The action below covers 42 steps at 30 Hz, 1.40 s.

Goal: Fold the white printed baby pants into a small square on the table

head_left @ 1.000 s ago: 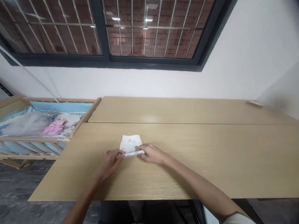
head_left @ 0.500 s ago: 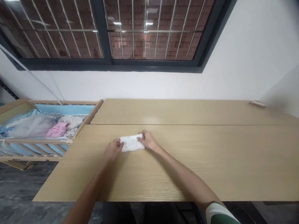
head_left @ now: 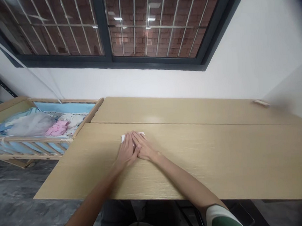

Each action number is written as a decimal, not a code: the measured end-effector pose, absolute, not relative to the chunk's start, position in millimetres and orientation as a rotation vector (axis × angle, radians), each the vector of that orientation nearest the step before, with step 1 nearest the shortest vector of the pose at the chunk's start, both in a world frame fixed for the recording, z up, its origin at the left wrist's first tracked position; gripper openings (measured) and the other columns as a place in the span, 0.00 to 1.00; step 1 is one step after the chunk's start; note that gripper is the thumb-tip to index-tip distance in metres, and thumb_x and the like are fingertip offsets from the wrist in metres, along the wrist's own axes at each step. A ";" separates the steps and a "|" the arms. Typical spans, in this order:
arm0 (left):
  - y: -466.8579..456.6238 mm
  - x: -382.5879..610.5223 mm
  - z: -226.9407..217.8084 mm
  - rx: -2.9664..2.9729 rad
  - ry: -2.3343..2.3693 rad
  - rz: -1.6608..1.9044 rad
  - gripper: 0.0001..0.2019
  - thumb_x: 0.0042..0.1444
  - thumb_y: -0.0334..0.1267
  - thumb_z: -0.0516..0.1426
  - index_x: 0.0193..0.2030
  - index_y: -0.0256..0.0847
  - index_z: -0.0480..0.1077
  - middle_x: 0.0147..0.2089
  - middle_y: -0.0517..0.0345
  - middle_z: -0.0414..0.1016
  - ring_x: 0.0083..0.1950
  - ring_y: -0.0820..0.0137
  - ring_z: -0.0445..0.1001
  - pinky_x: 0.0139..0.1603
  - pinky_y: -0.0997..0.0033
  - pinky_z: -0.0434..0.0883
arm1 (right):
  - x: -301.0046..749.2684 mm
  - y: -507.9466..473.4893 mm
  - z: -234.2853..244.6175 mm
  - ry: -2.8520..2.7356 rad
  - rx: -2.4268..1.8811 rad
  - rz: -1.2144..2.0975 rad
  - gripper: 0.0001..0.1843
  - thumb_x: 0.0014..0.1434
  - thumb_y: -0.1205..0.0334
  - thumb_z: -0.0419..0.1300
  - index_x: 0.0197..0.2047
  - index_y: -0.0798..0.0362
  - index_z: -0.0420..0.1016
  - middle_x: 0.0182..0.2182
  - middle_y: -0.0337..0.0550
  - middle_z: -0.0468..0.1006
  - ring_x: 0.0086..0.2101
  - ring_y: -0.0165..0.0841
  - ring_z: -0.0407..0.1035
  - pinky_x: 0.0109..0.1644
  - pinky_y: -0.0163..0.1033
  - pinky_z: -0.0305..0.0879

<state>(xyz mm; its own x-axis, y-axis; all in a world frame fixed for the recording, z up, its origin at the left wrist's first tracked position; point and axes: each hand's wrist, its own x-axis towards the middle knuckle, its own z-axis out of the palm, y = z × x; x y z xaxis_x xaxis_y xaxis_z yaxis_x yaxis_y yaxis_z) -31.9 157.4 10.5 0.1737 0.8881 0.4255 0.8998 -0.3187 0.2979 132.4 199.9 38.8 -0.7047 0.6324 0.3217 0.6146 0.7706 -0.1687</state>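
Observation:
A small folded white cloth (head_left: 122, 138) lies on the wooden table (head_left: 219, 156), almost wholly covered by my hands. My left hand (head_left: 126, 152) lies flat on it with fingers stretched out together. My right hand (head_left: 142, 147) lies flat beside it, fingers extended and overlapping the left ones. Only the cloth's left corner and a strip of its far edge show past my fingertips.
A wooden baby cot (head_left: 40, 132) with blue lining stands at the left against the table, holding a grey cloth (head_left: 30, 124) and pink clothing (head_left: 57, 128). A small wooden piece (head_left: 261, 103) lies at the table's far right. A barred window (head_left: 106, 27) fills the wall ahead.
The cloth went from a larger rectangle to a narrower fold. My hands moved from gripping its ends to lying flat on top of it, side by side.

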 end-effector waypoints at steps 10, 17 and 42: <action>155.4 -45.2 -11.7 -2.261 -1.884 -0.600 0.39 0.71 0.56 0.40 0.74 0.20 0.46 0.75 0.27 0.51 0.77 0.49 0.48 0.73 0.47 0.56 | 172.1 204.1 27.9 -2.643 -1.065 0.205 0.39 0.73 0.45 0.42 0.77 0.62 0.45 0.74 0.57 0.49 0.73 0.43 0.40 0.76 0.54 0.40; 149.8 -51.6 9.3 -2.336 -1.719 -0.596 0.36 0.69 0.53 0.46 0.74 0.27 0.51 0.76 0.32 0.51 0.77 0.48 0.50 0.73 0.46 0.54 | 179.9 200.2 39.7 -2.619 -0.959 0.213 0.42 0.71 0.40 0.46 0.76 0.61 0.47 0.74 0.58 0.48 0.73 0.46 0.38 0.75 0.56 0.39; 144.6 -56.9 41.5 -2.427 -2.256 -0.954 0.19 0.67 0.41 0.51 0.62 0.38 0.62 0.53 0.50 0.79 0.50 0.66 0.79 0.47 0.70 0.74 | 154.1 264.1 85.4 -2.034 -1.026 0.922 0.20 0.60 0.54 0.62 0.52 0.52 0.66 0.36 0.38 0.74 0.35 0.32 0.69 0.39 0.37 0.64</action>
